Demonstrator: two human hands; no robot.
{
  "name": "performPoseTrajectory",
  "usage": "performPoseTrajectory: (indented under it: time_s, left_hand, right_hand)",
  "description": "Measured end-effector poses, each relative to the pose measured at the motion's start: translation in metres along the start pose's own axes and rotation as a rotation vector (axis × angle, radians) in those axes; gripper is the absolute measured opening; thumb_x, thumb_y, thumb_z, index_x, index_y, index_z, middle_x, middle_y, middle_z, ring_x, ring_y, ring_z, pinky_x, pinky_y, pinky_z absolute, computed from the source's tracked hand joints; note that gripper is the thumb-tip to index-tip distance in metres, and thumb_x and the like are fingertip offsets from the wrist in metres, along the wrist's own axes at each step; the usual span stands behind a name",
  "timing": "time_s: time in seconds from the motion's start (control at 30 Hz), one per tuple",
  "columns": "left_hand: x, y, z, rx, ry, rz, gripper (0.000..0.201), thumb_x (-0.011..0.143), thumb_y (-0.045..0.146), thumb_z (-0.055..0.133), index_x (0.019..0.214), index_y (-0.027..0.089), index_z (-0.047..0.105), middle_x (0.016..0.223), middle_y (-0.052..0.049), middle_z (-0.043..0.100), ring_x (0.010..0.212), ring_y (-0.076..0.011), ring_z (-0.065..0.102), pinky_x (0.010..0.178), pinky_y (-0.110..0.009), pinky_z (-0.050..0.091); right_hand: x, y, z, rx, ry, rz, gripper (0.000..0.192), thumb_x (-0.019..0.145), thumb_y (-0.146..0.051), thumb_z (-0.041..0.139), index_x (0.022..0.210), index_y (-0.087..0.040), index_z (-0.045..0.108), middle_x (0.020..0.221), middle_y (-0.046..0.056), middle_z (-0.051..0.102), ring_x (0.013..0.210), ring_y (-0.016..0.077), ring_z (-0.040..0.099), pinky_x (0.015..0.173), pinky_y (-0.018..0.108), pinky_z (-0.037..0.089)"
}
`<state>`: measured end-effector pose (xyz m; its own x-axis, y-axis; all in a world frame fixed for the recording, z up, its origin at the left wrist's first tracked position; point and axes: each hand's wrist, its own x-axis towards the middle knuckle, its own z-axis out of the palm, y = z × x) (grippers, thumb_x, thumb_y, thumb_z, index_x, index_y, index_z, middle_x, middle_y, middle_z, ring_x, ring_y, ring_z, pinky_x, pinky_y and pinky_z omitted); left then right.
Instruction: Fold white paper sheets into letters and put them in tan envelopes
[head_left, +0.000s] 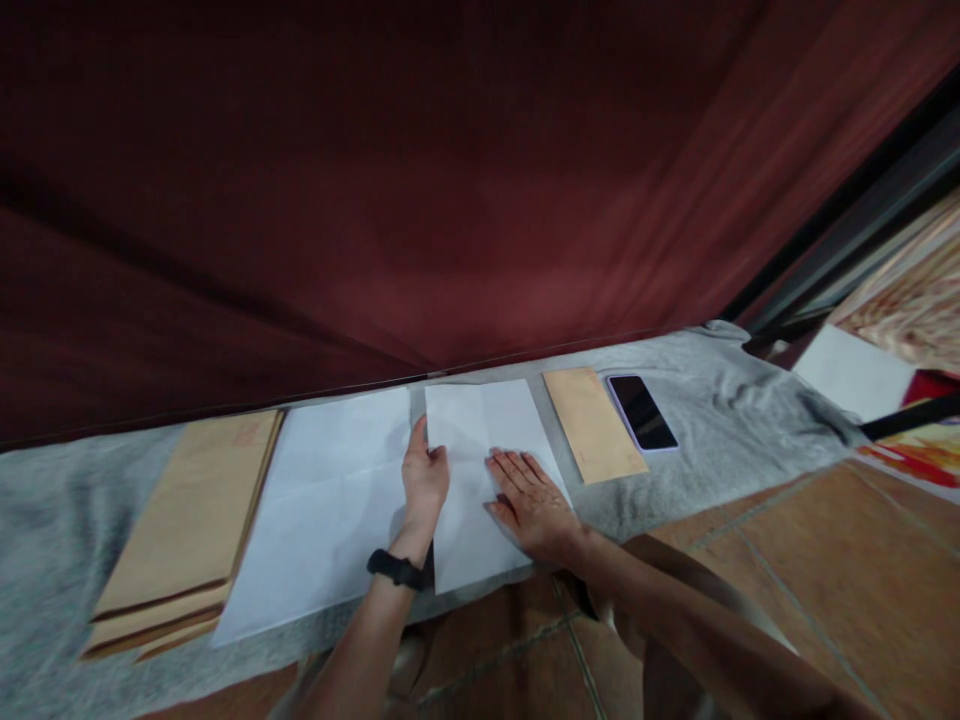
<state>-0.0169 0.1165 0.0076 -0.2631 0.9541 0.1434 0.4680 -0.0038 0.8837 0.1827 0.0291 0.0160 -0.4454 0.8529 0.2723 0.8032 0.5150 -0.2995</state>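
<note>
A white paper sheet [472,540] with faint crease lines lies in front of me on a grey cloth. My left hand [425,475] is at its left edge, the thumb over the paper and the fingers curled along the edge. Flat on the right part of this sheet rests my right hand [536,510], its fingers stretched out and pointing up and left. Larger white paper [315,510] lies to the left, partly behind my left wrist, which wears a black band.
Several large brown envelopes [187,510] are stacked at the left. Right of the sheet lie a smaller tan envelope [595,425] and a phone [643,412]. The grey cloth [712,420] borders a dark red upright surface [450,250] behind and brown floor tiles [840,570] in front.
</note>
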Motion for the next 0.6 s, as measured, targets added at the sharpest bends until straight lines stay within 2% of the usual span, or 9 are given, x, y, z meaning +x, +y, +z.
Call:
performPoseTrajectory:
  time_s: [0.1, 0.23, 0.43, 0.53, 0.6]
  left_hand:
    - [0.006, -0.001, 0.003, 0.004, 0.022, -0.040, 0.062, 0.080, 0.011, 0.054, 0.142, 0.017, 0.049, 0.095, -0.004, 0.071, 0.082, -0.0193, 0.069, 0.086, -0.037, 0.058]
    - [0.011, 0.000, 0.003, 0.055, 0.049, -0.072, 0.062, 0.080, 0.013, 0.055, 0.142, 0.014, 0.049, 0.098, -0.007, 0.071, 0.090, -0.0224, 0.069, 0.092, -0.040, 0.056]
    - [0.008, 0.008, 0.000, 0.174, 0.015, 0.004, 0.059, 0.085, 0.012, 0.047, 0.144, 0.012, 0.044, 0.117, -0.013, 0.068, 0.110, -0.0255, 0.066, 0.102, -0.043, 0.051]
    - [-0.004, 0.019, -0.001, 0.303, 0.041, 0.089, 0.059, 0.085, 0.009, 0.043, 0.144, 0.010, 0.042, 0.132, -0.019, 0.059, 0.124, -0.0278, 0.058, 0.108, -0.047, 0.047]
    - [-0.021, 0.028, 0.002, 0.363, 0.046, 0.159, 0.058, 0.088, 0.011, 0.042, 0.146, 0.011, 0.041, 0.149, -0.020, 0.044, 0.140, -0.0305, 0.042, 0.115, -0.050, 0.038]
  right_hand:
    - [0.004, 0.009, 0.000, -0.022, -0.002, 0.041, 0.061, 0.101, -0.040, 0.044, 0.153, -0.010, 0.036, 0.158, 0.015, 0.037, 0.147, 0.0285, 0.033, 0.122, 0.051, 0.028]
    - [0.006, 0.015, -0.001, -0.050, 0.003, 0.097, 0.059, 0.102, -0.040, 0.042, 0.154, -0.011, 0.035, 0.158, 0.015, 0.037, 0.148, 0.0289, 0.031, 0.122, 0.052, 0.028]
    - [-0.001, 0.000, 0.001, -0.023, 0.020, 0.008, 0.062, 0.102, -0.037, 0.043, 0.157, -0.011, 0.028, 0.159, 0.014, 0.034, 0.148, 0.0267, 0.031, 0.122, 0.049, 0.028]
    - [-0.004, -0.003, 0.003, -0.011, 0.015, -0.020, 0.063, 0.101, -0.039, 0.044, 0.156, -0.011, 0.030, 0.158, 0.014, 0.037, 0.147, 0.0263, 0.033, 0.122, 0.049, 0.029]
    - [-0.005, -0.002, 0.004, -0.013, 0.018, -0.014, 0.063, 0.101, -0.039, 0.045, 0.155, -0.011, 0.031, 0.158, 0.014, 0.038, 0.146, 0.0264, 0.034, 0.121, 0.049, 0.029]
